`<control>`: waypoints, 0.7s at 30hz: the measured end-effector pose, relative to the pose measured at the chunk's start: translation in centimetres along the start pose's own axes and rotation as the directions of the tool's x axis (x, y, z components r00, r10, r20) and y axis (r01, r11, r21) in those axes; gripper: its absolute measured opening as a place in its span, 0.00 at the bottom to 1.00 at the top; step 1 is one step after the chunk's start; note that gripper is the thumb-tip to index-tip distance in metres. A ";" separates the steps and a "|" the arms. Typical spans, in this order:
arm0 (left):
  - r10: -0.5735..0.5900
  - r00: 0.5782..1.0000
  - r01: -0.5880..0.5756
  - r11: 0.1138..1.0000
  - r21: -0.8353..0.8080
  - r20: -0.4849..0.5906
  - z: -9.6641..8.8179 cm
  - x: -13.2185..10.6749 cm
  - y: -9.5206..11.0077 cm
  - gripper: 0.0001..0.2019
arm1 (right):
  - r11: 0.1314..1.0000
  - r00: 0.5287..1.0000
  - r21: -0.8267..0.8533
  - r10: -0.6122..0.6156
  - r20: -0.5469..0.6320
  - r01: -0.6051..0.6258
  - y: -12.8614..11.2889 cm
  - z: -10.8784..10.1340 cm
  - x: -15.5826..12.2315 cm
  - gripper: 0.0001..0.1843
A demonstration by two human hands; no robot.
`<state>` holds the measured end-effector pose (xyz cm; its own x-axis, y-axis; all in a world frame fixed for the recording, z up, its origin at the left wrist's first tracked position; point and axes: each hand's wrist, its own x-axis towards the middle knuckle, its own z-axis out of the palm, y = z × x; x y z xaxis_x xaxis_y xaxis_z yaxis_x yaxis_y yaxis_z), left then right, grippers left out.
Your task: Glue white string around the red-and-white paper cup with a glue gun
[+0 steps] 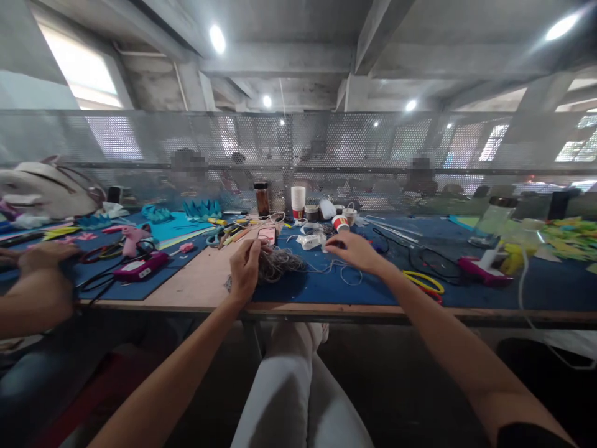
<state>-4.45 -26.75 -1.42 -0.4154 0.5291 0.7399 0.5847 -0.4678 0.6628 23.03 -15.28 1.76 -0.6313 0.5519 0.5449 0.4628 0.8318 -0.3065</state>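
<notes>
"Left grip [243,269]?"
"Closed on grey yarn [280,264] on the desk [184,283]."
"Right grip [357,250]?"
"Nearly together; can't tell if it holds anything."
"How far along?"
"Yarn's bunched, but loose and tangled."
</notes>
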 end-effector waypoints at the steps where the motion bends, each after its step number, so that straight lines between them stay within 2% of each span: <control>1: -0.002 1.000 0.002 1.000 0.007 0.012 -0.1 -0.1 0.3 0.17 | 1.000 0.998 -0.002 -0.009 0.067 0.009 -0.7 1.4 0.7 0.16; 4: -0.011 0.998 0.010 1.000 0.022 0.060 -0.5 -0.6 1.1 0.17 | 0.997 0.976 -0.083 0.027 0.218 -0.009 -2.0 5.0 2.3 0.15; 7: -0.011 0.986 0.015 1.000 -0.024 0.164 -1.2 -1.5 1.6 0.18 | 0.992 0.964 -0.110 0.080 0.255 -0.054 -2.0 7.2 2.9 0.07; 9: -0.010 0.969 0.031 0.996 -0.083 0.246 -1.5 -2.1 1.7 0.20 | 0.990 0.966 -0.103 0.115 0.230 -0.093 -1.5 7.5 3.1 0.06; 11: -0.008 0.959 0.050 0.989 -0.142 0.285 -1.6 -2.3 1.9 0.21 | 0.985 0.969 -0.093 0.160 0.191 -0.144 -0.8 7.2 3.2 0.09; 13: -0.006 0.962 0.060 0.980 -0.189 0.274 -1.3 -2.2 2.0 0.23 | 0.981 0.967 -0.070 0.188 0.172 -0.178 -0.2 6.8 3.3 0.11; 15: -0.017 0.970 0.068 0.977 -0.202 0.242 -0.8 -1.7 2.0 0.24 | 0.984 0.963 -0.032 0.177 0.202 -0.174 0.1 6.7 3.4 0.12; 18: -0.041 0.976 0.066 0.991 -0.114 0.214 0.2 -0.7 1.7 0.21 | 0.990 0.960 0.030 0.129 0.248 -0.141 -0.1 7.4 3.3 0.09; 21: 0.009 0.954 -0.046 0.992 0.117 0.299 0.7 0.2 0.9 0.15 | 0.984 0.971 0.092 0.130 0.201 -0.151 -0.4 8.4 3.3 0.04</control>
<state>-3.53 -26.59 -0.80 -0.1829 0.7121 0.6779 0.6809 -0.4056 0.6098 15.55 -13.31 -2.87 -0.6776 0.6561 0.3322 0.4939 0.7407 -0.4554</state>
